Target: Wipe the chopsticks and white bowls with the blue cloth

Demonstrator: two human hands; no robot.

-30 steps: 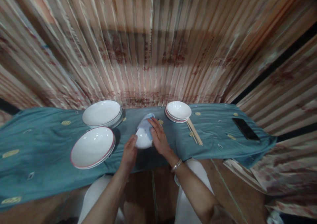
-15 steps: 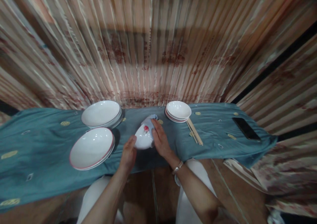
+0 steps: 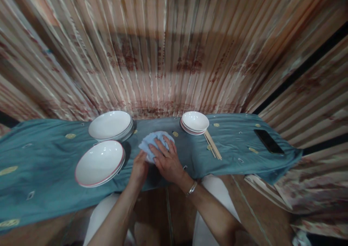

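Note:
A light blue cloth (image 3: 151, 141) is spread over a small white bowl in front of me, above the near part of the table. Hardly any of that bowl shows now. At its left side, my left hand (image 3: 140, 166) is closed on the bowl, thumb up along the rim. Across the top lies my right hand (image 3: 169, 162), fingers somewhat spread and pressing the cloth against the bowl. To the left are a stack of white plates (image 3: 110, 124) and, nearer, red-rimmed shallow bowls (image 3: 99, 163). Small white bowls (image 3: 195, 121) are stacked to the right.
Wooden chopsticks (image 3: 213, 145) lie beside the small bowl stack. Further right rests a black phone (image 3: 268, 141). A teal patterned tablecloth (image 3: 49, 180) covers the table, and a pleated curtain (image 3: 163, 83) hangs directly behind it.
My right hand has swept left with the cloth, from the bowl's right side to over it. The cloth now covers the red flower on the bowl. My left hand stays in place.

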